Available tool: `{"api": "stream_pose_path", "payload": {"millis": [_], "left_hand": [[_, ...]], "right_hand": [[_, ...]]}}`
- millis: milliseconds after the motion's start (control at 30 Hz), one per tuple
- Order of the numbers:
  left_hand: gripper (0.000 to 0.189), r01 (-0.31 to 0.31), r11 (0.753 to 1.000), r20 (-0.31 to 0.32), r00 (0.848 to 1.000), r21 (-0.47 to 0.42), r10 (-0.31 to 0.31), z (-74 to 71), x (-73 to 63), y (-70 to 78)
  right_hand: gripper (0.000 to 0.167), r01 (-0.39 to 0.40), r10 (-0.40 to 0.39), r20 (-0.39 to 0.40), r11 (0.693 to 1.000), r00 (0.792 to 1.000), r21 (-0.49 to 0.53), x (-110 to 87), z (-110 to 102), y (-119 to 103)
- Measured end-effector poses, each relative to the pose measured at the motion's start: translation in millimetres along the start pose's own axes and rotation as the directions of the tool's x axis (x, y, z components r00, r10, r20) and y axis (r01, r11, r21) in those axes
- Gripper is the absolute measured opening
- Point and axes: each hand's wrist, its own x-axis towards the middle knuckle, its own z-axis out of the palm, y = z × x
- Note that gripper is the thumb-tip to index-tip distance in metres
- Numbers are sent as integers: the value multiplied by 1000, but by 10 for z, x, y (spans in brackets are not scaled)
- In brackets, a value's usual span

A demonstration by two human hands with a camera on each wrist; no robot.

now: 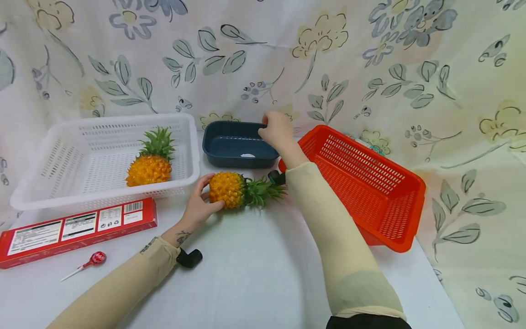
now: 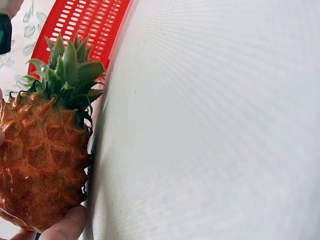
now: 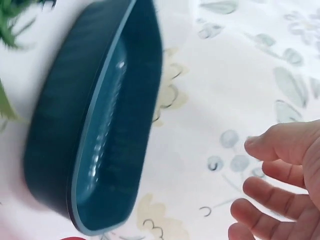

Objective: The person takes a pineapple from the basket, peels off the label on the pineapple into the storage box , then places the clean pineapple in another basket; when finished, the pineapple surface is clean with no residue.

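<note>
My left hand (image 1: 200, 204) holds a small orange pineapple (image 1: 226, 190) on its side by its base, with the green crown toward the right. Close up in the left wrist view, the fingers and thumb (image 2: 70, 223) grasp the bottom of the pineapple (image 2: 42, 160). My right hand (image 1: 277, 132) is raised by the right end of a dark teal basin (image 1: 241, 161). In the right wrist view this hand (image 3: 285, 190) has loosely bent fingers with nothing in them, apart from the basin (image 3: 55, 130).
A white basket (image 1: 186, 151) with another pineapple (image 1: 149, 170) stands at left. Before it lie a long red box (image 1: 82, 230) and a lollipop (image 1: 97, 258). A red basket (image 1: 394, 214) sits at right. Behind everything hangs a floral cloth (image 1: 263, 59).
</note>
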Motion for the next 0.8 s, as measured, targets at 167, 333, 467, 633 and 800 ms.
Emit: {"api": "stream_pose_path", "payload": {"millis": [167, 333, 467, 633, 800], "left_hand": [[77, 3, 1000, 1, 1000, 7, -3, -1, 4, 5], [77, 3, 1000, -1, 1000, 10, -3, -2, 6, 13], [77, -2, 1000, -3, 1000, 17, 2, -8, 4, 16], [77, -11, 1000, -7, 1000, 16, 11, -9, 0, 12], [77, -9, 999, -6, 1000, 31, 9, -5, 2, 7]], "right_hand": [[32, -29, 42, -42, 965, 998, 261, -242, -102, 49], [30, 22, 74, -162, 852, 984, 522, -561, -107, 93], [27, 77, 116, -234, 732, 965, 677, -835, -29, 131], [25, 96, 199, -257, 584, 946, 806, -1146, 142, 178], [26, 69, 318, -241, 468, 917, 881, -1462, 338, 240]]}}
